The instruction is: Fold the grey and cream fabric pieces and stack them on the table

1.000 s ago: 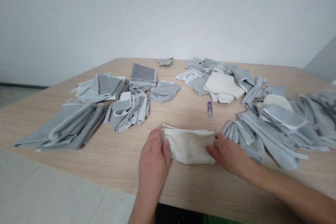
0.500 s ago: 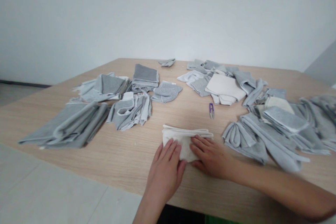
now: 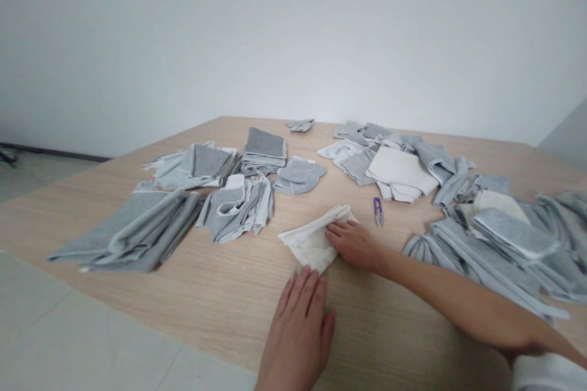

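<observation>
A folded cream-white cloth (image 3: 306,242) lies turned at an angle on the table in front of me. My right hand (image 3: 355,245) is over its right side, fingers bent and pressed together on the fabric; the thumb is hidden. Flat on the tabletop, just below the cloth's near corner, rests my left hand (image 3: 300,321) with its fingers stretched out. Its fingertips reach the corner or stop right beside it. Beyond my right hand lie small purple-handled thread snips (image 3: 378,211).
Grey cloth pieces lie on the wooden table (image 3: 206,311): a folded bundle (image 3: 132,232), a crumpled heap (image 3: 238,208), a neat stack (image 3: 263,149) and a single piece (image 3: 300,175). Right of these are a mixed pile with white cloth (image 3: 401,172) and another grey heap (image 3: 504,244). A wall stands behind.
The cream cloth has turned anticlockwise, its right end swinging away from me. My left hand has come off it and moved toward me. My right hand stays on its right side; the view has shifted slightly.
</observation>
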`<state>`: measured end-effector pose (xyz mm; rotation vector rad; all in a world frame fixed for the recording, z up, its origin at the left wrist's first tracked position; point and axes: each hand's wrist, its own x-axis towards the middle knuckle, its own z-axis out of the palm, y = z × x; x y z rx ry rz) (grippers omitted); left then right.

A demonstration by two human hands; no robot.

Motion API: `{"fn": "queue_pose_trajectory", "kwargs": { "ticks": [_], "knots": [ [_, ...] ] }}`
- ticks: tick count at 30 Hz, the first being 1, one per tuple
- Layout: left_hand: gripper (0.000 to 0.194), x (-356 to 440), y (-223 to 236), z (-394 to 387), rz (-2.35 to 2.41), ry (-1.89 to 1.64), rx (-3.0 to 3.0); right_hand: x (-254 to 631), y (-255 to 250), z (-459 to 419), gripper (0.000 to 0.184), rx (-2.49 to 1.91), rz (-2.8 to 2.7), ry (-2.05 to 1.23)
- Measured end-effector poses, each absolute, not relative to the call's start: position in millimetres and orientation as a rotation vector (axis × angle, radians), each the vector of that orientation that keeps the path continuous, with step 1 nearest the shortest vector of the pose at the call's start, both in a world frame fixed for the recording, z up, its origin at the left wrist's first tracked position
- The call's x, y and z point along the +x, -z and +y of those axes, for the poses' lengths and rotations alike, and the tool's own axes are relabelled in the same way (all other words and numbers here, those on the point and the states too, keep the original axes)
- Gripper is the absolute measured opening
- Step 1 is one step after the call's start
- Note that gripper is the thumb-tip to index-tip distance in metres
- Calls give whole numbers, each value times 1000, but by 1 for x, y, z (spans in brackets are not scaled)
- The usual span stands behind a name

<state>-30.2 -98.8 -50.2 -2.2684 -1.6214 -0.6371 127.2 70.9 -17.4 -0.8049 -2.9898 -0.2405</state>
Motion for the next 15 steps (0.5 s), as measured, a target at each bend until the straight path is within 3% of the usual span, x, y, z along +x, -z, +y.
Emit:
{"fn": "queue_pose_trajectory", "kwargs": {
  "ticks": [9, 15],
  "knots": [
    [38, -30, 50, -97, -1700, 639, -2295, 92, 0, 93, 57, -1024, -2997, 112],
    [36, -31, 51, -100, -1698, 684, -2274, 68, 2, 104, 33, -1129, -2896, -40]
  ]
}}
